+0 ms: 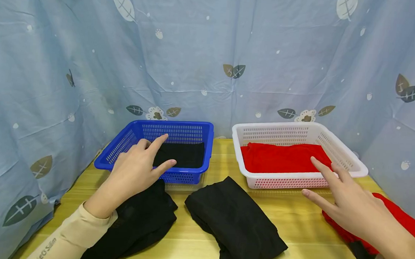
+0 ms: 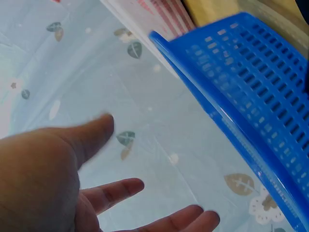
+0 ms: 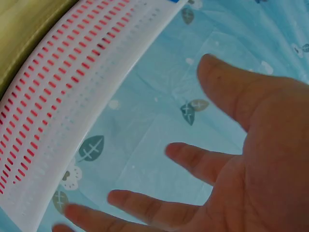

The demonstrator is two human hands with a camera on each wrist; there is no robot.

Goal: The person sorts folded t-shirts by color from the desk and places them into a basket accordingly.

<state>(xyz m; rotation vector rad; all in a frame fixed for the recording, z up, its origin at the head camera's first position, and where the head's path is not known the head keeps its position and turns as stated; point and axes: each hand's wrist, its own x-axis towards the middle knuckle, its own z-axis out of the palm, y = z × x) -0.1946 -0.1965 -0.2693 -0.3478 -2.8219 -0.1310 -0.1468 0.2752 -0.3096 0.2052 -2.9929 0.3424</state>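
Note:
My left hand (image 1: 133, 168) hovers over the near left part of a blue plastic basket (image 1: 208, 145), fingers spread and holding nothing. Folded black cloth (image 1: 182, 155) lies inside that basket. On the right, my right hand (image 1: 356, 206) is held in front of a white basket (image 1: 356, 164), its fingers apart and nothing in them. Folded red cloth (image 1: 280, 157) lies in the white basket. The left wrist view shows the left thumb and fingers beside the blue basket's rim (image 2: 217, 111); the right wrist view shows the right fingers near the white basket's slotted wall (image 3: 63, 82).
Between the hands, a folded black garment (image 1: 235, 224) lies on the wooden table (image 1: 293, 245). Another black garment (image 1: 145, 220) is beneath the left forearm. Red garments (image 1: 402, 210) with a black part lie under the right forearm. A blue patterned curtain (image 1: 205, 46) hangs behind the baskets.

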